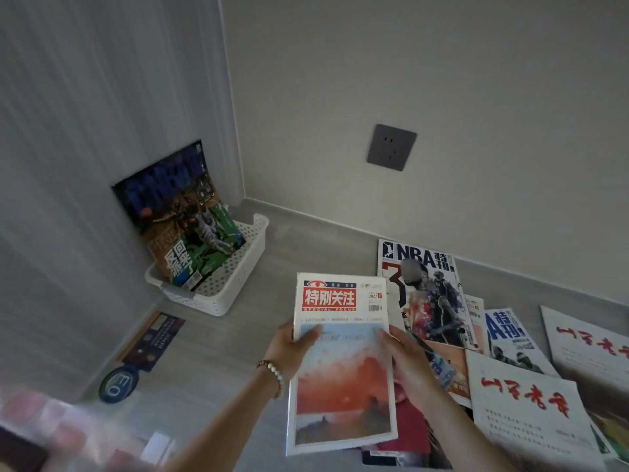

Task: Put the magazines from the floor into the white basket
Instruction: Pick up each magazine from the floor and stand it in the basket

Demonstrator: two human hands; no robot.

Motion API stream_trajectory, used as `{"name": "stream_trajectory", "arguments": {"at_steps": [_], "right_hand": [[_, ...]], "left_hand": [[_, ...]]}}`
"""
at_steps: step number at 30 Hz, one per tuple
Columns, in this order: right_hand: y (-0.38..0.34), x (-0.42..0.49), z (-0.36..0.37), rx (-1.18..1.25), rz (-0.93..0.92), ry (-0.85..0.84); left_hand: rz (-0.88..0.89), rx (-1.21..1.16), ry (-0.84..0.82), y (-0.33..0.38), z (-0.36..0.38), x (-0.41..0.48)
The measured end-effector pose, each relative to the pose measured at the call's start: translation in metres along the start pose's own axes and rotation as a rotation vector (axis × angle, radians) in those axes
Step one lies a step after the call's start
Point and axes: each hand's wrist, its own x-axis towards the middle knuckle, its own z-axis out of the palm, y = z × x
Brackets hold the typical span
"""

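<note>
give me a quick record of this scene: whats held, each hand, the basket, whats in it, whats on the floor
held: red-titled magazine, in both hands
left: left hand grips its left edge, thumb on the cover
right: right hand grips its right edge
basket: white basket, on the floor left of the hands
in basket: one basketball magazine, standing tilted, top past the rim
on floor: NBA magazine and several more overlapping at right
task state: held magazine not yet in the basket
</note>
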Motion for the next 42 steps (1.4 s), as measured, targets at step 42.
{"name": "stream_trajectory", "arguments": {"at_steps": [42], "right_hand": [[-0.162,0.21,0.329,-0.183,-0.372,-0.613]], "left_hand": [[0.133,-0.368,1.048,0.036,-0.204,0.087]]}}
